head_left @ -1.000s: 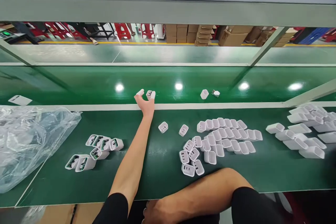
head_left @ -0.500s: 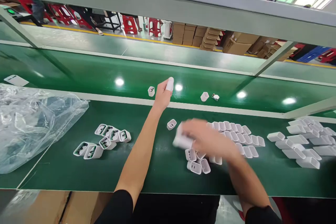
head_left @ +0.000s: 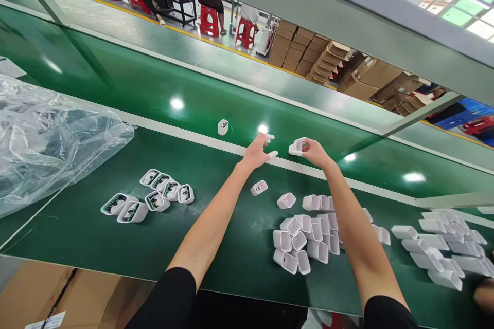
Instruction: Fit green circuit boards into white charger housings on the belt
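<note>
My right hand (head_left: 315, 153) is closed on a white plastic charger housing (head_left: 296, 148) at the near edge of the green belt. My left hand (head_left: 258, 151) reaches over the same edge with thumb and fingers apart and nothing between them. White covers sit on its fingertips. A white housing with parts inside (head_left: 223, 127) stands on the belt to its left. On the bench below the hands lie a slotted housing (head_left: 259, 188) and another single housing (head_left: 286, 200). A cluster of white housings (head_left: 301, 241) lies partly behind my right forearm.
Several housings with green circuit boards (head_left: 131, 211) sit on the left of the bench. Beyond them is a clear plastic bag (head_left: 57, 139). More white housings (head_left: 443, 247) are heaped at the right, near a blurred skin-coloured shape (head_left: 485, 295). A metal beam (head_left: 347, 25) crosses above.
My right hand has moved from the bench up to the belt and grips a housing there. A single housing now stands beside the cluster. My left hand has shifted right and its fingers have spread.
</note>
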`<state>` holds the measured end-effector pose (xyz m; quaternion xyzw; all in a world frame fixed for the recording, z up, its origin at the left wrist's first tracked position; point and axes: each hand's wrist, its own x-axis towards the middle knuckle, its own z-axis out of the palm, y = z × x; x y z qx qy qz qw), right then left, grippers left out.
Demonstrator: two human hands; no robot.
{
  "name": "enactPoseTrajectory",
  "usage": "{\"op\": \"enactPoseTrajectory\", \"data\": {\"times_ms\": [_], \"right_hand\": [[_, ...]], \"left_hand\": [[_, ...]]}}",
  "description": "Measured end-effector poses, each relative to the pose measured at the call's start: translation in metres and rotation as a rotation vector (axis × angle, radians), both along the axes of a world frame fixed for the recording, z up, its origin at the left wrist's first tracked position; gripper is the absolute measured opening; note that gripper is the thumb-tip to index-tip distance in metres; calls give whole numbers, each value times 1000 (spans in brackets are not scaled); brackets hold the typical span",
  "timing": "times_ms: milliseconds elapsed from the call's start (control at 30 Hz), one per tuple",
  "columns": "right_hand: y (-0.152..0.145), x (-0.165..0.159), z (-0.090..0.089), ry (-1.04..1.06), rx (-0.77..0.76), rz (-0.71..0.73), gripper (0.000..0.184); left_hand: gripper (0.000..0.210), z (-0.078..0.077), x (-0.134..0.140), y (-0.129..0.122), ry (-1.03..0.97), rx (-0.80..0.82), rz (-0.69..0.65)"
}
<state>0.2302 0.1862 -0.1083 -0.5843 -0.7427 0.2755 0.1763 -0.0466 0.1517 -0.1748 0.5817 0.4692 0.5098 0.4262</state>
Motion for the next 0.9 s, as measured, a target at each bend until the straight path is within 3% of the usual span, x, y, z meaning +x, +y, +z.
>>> {"op": "enactPoseTrajectory", "data": {"times_ms": [100,200,367,500,700,800,900], "right_hand": [[8,-35,-8,102,-35,81,69],[13,-51,-3,139,-21,108,75],[23,-10,22,-57,72,-159,62],[18,26,20,-288,-11,-318,60],[19,15,-8,-363,-95,-376,68],[23,3,-6,-342,-78,-365,64],[20,-5,2,-292,-45,-215,60]], "left_hand": [[66,0,1,-3,50,18,-49],[50,1,1,-3,69,-10,-77],[38,2,-4,1,20,-101,-10],[43,3,-6,4,-20,-156,47],[50,6,-5,0,-45,-203,65],[51,9,-5,-1,-56,-206,78],[48,12,-6,-1,-71,-207,74]]}}
